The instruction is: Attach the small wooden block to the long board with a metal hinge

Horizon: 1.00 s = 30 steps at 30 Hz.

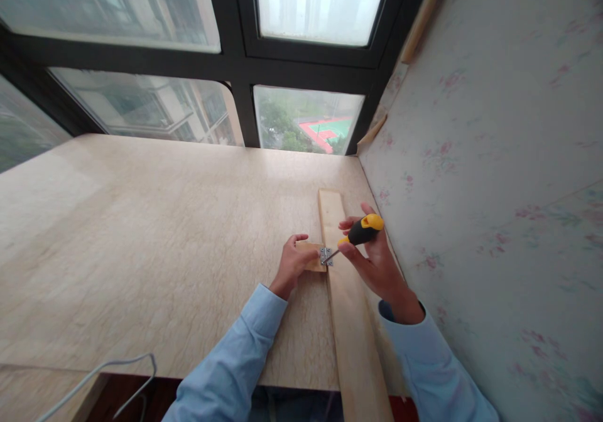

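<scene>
A long pale wooden plank lies on the marble-look table, running away from me near the right wall. A small wooden block butts against its left edge, joined by a small metal hinge. My left hand is closed on the small block, pressing it down. My right hand grips a screwdriver with a black and yellow handle. Its tip rests on the hinge.
A flowered wallpaper wall stands close on the right. Dark-framed windows rise behind the table's far edge. A white cable hangs past the front edge at lower left. The table's near edge is just below my forearms.
</scene>
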{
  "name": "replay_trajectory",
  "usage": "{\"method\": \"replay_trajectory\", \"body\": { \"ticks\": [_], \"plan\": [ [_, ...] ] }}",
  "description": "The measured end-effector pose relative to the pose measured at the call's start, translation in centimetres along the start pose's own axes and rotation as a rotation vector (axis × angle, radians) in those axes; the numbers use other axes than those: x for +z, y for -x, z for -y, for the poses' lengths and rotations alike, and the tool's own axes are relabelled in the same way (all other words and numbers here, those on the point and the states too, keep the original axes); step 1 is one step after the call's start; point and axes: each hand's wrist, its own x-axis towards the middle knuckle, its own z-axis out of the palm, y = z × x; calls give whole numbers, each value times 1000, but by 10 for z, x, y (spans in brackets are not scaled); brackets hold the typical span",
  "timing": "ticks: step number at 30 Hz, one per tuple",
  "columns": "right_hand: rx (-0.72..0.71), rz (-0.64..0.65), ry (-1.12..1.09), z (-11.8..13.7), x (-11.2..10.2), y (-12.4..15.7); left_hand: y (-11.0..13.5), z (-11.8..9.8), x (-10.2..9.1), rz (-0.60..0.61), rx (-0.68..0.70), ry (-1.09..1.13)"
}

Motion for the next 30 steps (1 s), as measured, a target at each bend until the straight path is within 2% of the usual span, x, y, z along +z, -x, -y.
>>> {"method": "replay_trajectory", "body": {
  "ticks": [3, 6, 8, 11, 13, 19, 22, 24, 28, 30],
  "plan": [
    [82, 131, -282, 4, -7, -1, -1, 1, 0, -3, 8, -13],
    [155, 177, -332, 6, -14, -3, 0, 0, 0, -6, 8, -17],
    [173, 78, -225, 6, -13, -4, 1, -1, 1, -3, 2, -11],
    [152, -152, 11, 3, -6, -4, 2, -3, 1, -9, -2, -14],
    [144, -174, 61, 1, -2, -4, 2, -3, 1, -16, 5, -28],
    [156, 125, -403, 3, -7, -6, 1, -1, 0, -6, 11, -11],
    [216, 195, -427, 3, -14, -6, 1, 0, 0, -3, 12, 1],
    [237, 125, -321, 0, -15, -6, 0, 0, 0, 1, 5, 9],
    [237, -176, 56, -8, -8, -5, 1, -1, 0, -3, -7, 8],
    [215, -201, 111, -10, -4, -5, 1, -1, 0, -5, -2, 8]
  ]
}}
